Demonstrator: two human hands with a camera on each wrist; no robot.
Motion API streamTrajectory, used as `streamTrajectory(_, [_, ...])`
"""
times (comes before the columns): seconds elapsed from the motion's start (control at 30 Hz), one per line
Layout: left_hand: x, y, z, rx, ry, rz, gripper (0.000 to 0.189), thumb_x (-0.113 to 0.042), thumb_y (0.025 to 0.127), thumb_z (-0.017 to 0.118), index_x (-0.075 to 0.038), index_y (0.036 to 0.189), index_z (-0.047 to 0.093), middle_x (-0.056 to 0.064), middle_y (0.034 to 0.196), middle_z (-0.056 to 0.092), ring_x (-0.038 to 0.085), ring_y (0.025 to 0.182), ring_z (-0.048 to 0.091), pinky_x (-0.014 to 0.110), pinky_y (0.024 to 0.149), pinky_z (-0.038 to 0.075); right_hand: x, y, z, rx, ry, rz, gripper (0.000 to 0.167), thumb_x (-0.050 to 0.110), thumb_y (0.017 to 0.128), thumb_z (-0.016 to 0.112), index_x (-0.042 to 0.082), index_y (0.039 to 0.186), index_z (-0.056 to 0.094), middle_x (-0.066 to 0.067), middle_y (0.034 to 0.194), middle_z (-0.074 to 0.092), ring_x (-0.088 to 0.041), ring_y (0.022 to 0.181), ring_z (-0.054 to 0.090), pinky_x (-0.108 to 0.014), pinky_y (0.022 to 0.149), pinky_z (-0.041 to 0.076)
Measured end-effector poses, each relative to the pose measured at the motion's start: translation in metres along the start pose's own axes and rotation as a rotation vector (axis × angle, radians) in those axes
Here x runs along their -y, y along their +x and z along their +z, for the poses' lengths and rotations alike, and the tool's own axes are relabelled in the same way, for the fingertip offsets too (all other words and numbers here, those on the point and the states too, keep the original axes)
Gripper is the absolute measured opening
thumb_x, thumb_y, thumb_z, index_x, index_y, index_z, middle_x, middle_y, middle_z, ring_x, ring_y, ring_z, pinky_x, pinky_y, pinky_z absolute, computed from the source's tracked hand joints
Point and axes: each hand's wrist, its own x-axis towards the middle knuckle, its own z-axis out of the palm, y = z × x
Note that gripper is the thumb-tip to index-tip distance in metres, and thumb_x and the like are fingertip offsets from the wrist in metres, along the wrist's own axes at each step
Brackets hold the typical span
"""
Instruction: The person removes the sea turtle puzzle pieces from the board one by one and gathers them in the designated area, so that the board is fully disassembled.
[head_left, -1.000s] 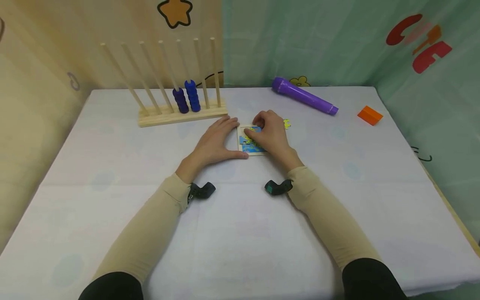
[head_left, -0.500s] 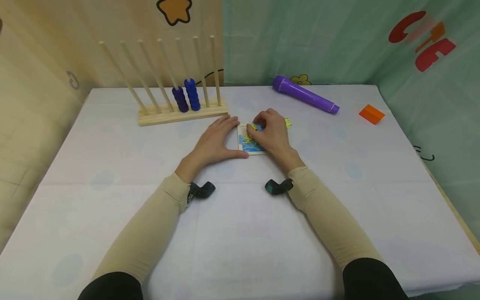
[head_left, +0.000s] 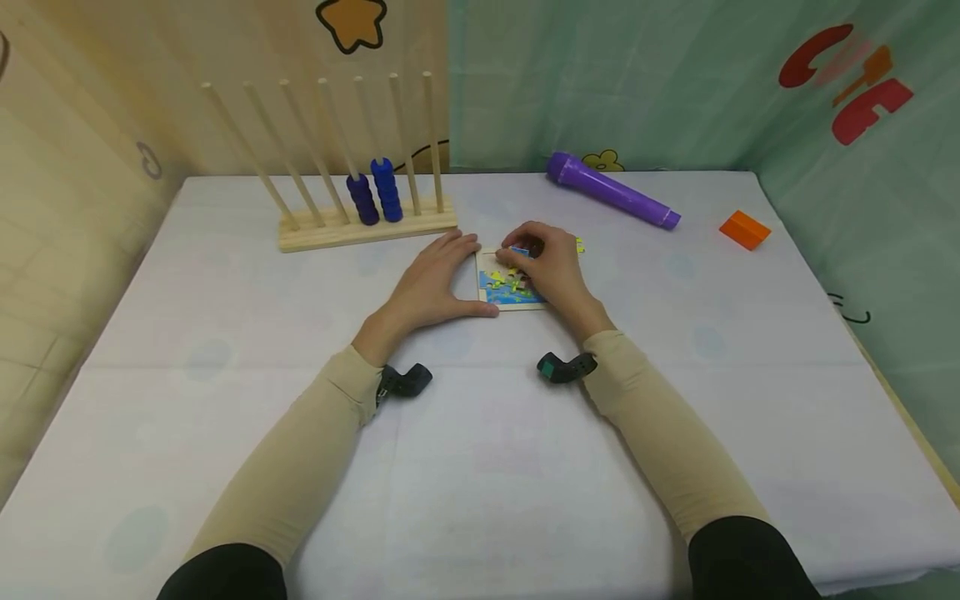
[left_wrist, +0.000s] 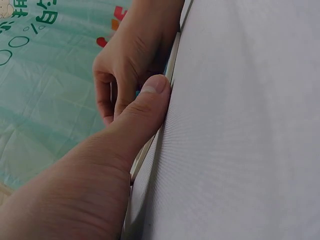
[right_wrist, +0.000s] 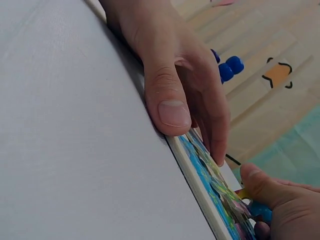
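Note:
A small jigsaw puzzle in a pale wooden frame (head_left: 517, 307) lies on the table, its picture blue and yellow. My left hand (head_left: 429, 287) rests with spread fingers at the left side, its straight thumb along the near edge; the right wrist view shows that thumb against the frame. Over the far right part, my right hand (head_left: 553, 265) has its thumb and fingers bent together. A blue puzzle piece (right_wrist: 260, 211) shows at these fingertips in the right wrist view, its outline partly hidden. A yellow puzzle piece (head_left: 580, 245) peeks out behind the right hand.
A wooden peg stand (head_left: 367, 233) with dark blue and blue rings on two pegs is at the back left. At the back right lie a purple toy microphone (head_left: 611, 190) and an orange block (head_left: 745, 230). A white cloth (head_left: 480, 467) covers the table; curtains hang behind.
My right hand has shifted slightly to the right, showing more of the puzzle picture and covering more of the loose yellow piece. The left hand stays in place.

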Motion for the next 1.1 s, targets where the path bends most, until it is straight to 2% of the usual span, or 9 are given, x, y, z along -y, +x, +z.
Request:
streamTrajectory(0.2, [0.000, 0.002, 0.002, -0.002, 0.004, 0.007, 0.110, -0.070, 0.077, 0.083, -0.012, 0.161, 0.042, 0.003, 0.173, 0.033, 0.023, 0.164, 0.015, 0.048, 0.134, 0.017, -0.003, 0.000, -0.003, -0.115, 0.058, 0.037, 0.028, 0.028, 0.088, 0.088, 0.007, 0.102, 0.075, -0.008, 0.093, 0.074, -0.013, 0.081, 0.061, -0.016, 0.072, 0.049])
streamTrajectory(0.37, [-0.001, 0.002, 0.001, 0.003, 0.001, 0.006, 0.111, -0.070, 0.077, 0.083, -0.012, 0.161, 0.041, 0.004, 0.172, 0.033, 0.023, 0.164, 0.015, 0.048, 0.134, 0.016, -0.003, 0.001, -0.011, -0.157, 0.086, 0.072, 0.023, 0.025, 0.087, 0.090, 0.010, 0.096, 0.075, -0.005, 0.090, 0.073, -0.013, 0.081, 0.063, -0.020, 0.072, 0.050])
streamTrajectory(0.53, [-0.002, 0.001, 0.000, 0.014, -0.004, -0.003, 0.112, -0.070, 0.077, 0.083, -0.012, 0.163, 0.040, 0.004, 0.173, 0.031, 0.024, 0.165, 0.013, 0.048, 0.134, 0.015, -0.007, 0.000, -0.031, -0.166, 0.073, 0.141, 0.015, 0.027, 0.090, 0.087, 0.015, 0.096, 0.081, 0.001, 0.093, 0.076, -0.013, 0.087, 0.063, -0.023, 0.080, 0.049])
streamTrajectory(0.67, [0.000, 0.000, -0.001, 0.021, -0.004, -0.008, 0.112, -0.069, 0.077, 0.083, -0.013, 0.163, 0.039, 0.004, 0.174, 0.030, 0.024, 0.165, 0.012, 0.049, 0.134, 0.015, -0.021, -0.004, -0.052, -0.211, 0.040, 0.201, 0.020, 0.032, 0.093, 0.083, 0.013, 0.102, 0.083, 0.000, 0.097, 0.077, -0.012, 0.092, 0.060, -0.021, 0.085, 0.047])
streamTrajectory(0.8, [0.001, 0.000, -0.001, 0.016, -0.007, -0.006, 0.111, -0.069, 0.077, 0.083, -0.013, 0.163, 0.039, 0.004, 0.174, 0.030, 0.023, 0.165, 0.012, 0.049, 0.134, 0.015, -0.037, -0.007, -0.070, -0.288, 0.026, 0.237, 0.027, 0.035, 0.093, 0.083, 0.011, 0.104, 0.082, -0.001, 0.097, 0.077, -0.010, 0.089, 0.061, -0.019, 0.077, 0.047])
streamTrajectory(0.97, [0.002, 0.000, 0.000, 0.011, -0.015, -0.004, 0.111, -0.068, 0.078, 0.083, -0.013, 0.163, 0.039, 0.005, 0.173, 0.031, 0.024, 0.165, 0.012, 0.049, 0.134, 0.015, -0.052, -0.007, -0.083, -0.365, -0.006, 0.271, 0.030, 0.034, 0.090, 0.086, 0.008, 0.105, 0.082, 0.006, 0.090, 0.074, -0.004, 0.081, 0.062, -0.017, 0.069, 0.046])
streamTrajectory(1.1, [0.002, 0.001, 0.001, 0.007, -0.012, 0.001, 0.111, -0.069, 0.078, 0.083, -0.013, 0.163, 0.038, 0.004, 0.173, 0.031, 0.024, 0.165, 0.013, 0.050, 0.134, 0.016, -0.060, -0.009, -0.086, -0.361, -0.061, 0.281, 0.031, 0.033, 0.090, 0.086, 0.006, 0.104, 0.081, 0.003, 0.088, 0.072, -0.003, 0.079, 0.059, -0.017, 0.070, 0.044])
